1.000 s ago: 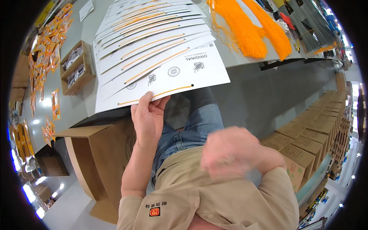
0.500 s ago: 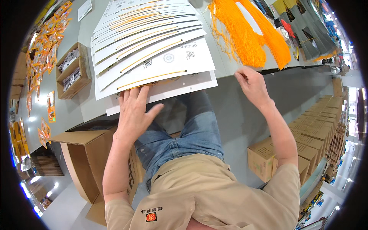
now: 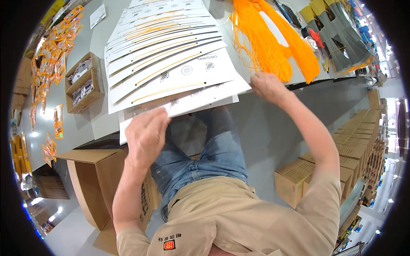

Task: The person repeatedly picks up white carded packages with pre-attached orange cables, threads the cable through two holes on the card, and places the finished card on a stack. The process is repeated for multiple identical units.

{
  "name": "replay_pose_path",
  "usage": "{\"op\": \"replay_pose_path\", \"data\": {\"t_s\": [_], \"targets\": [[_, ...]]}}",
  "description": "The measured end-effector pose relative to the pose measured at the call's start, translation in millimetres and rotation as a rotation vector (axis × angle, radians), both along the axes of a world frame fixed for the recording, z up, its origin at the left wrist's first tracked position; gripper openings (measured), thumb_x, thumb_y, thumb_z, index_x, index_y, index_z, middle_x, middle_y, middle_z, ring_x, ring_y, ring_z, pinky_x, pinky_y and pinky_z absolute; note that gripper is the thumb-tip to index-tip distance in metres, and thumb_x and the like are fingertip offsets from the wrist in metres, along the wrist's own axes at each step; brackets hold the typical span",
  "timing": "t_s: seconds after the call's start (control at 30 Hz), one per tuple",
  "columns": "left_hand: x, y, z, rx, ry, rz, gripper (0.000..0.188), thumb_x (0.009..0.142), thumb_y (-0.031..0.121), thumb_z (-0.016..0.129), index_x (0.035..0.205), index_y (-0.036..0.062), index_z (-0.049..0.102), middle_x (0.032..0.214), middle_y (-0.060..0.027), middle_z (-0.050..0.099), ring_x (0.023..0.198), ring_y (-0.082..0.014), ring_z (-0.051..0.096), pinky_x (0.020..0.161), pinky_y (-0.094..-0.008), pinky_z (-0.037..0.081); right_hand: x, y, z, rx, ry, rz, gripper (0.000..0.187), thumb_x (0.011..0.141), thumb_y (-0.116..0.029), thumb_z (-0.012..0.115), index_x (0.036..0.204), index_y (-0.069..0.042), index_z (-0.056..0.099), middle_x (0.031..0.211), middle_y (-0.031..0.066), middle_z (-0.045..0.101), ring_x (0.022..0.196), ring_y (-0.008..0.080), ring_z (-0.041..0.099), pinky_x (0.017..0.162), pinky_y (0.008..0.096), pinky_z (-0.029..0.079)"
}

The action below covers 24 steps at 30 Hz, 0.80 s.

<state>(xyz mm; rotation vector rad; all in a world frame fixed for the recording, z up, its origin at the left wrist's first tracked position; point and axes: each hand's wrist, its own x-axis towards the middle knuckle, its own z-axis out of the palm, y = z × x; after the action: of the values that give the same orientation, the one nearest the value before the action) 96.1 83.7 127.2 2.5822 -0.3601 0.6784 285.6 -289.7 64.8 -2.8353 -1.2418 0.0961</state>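
Note:
On the table before me lies an overlapping stack of white printed sheets [image 3: 171, 81], each with an orange cord strung across it. My left hand [image 3: 147, 136] is closed on the near edge of a white printed sheet [image 3: 200, 98], which is lifted and bent at the front of the stack. At this sheet's right corner, my right hand [image 3: 270, 87] has its fingers closed, seemingly pinching the corner. Just beyond the right hand, a thick bundle of loose orange cords [image 3: 267, 47] lies along the table's edge.
A divided wooden box [image 3: 84, 83] with small packets stands left of the stack. Orange packages [image 3: 49, 59] lie farther left. Below is an open cardboard box [image 3: 96, 183]. Closed cartons [image 3: 294, 177] line the floor at right. Grey and yellow pieces [image 3: 341, 38] lie at far right.
My left hand has gone from lying on the front sheet to gripping its edge, raising it. My right hand has moved left and slightly down to the sheet's corner.

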Motion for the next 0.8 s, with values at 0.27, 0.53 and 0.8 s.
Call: {"op": "replay_pose_path", "data": {"t_s": [0.27,0.53,0.8], "targets": [[-68.9,-33.0,-12.0,-0.275,0.219,-0.113,0.022,0.076,0.003,0.079,0.097,0.0039,0.071,0.101,-0.0113,0.072,0.094,-0.0307,0.069,0.08,-0.0393,0.056,-88.6,20.1,24.4,0.428,0.151,-0.244,0.009,0.085,-0.004,0.067,0.087,-0.003,0.058,0.081,0.0136,0.063,0.073,0.0285,0.065,0.067,0.0398,0.053],[-95.6,-60.1,-65.6,-0.634,0.852,-0.179,0.025,0.091,0.016,0.071,0.109,-0.0005,0.069,0.105,-0.0159,0.07,0.095,-0.0368,0.066,0.082,-0.0408,0.054,-96.1,124.2,88.3,1.167,0.925,-0.317,0.006,0.102,-0.01,0.052,0.105,-0.004,0.051,0.085,0.0024,0.062,0.065,0.0094,0.055,0.058,0.0245,0.048],[-113.1,-41.0,-92.7,-1.299,0.844,0.1,0.024,0.099,0.012,0.065,0.117,-0.0034,0.065,0.104,-0.0111,0.073,0.094,-0.016,0.068,0.083,-0.0303,0.054,-155.3,231.8,44.4,0.541,0.642,0.105,0.011,0.098,-0.009,0.055,0.108,-0.004,0.052,0.07,0.0157,0.064,0.065,0.0383,0.064,0.06,0.045,0.05]]}}
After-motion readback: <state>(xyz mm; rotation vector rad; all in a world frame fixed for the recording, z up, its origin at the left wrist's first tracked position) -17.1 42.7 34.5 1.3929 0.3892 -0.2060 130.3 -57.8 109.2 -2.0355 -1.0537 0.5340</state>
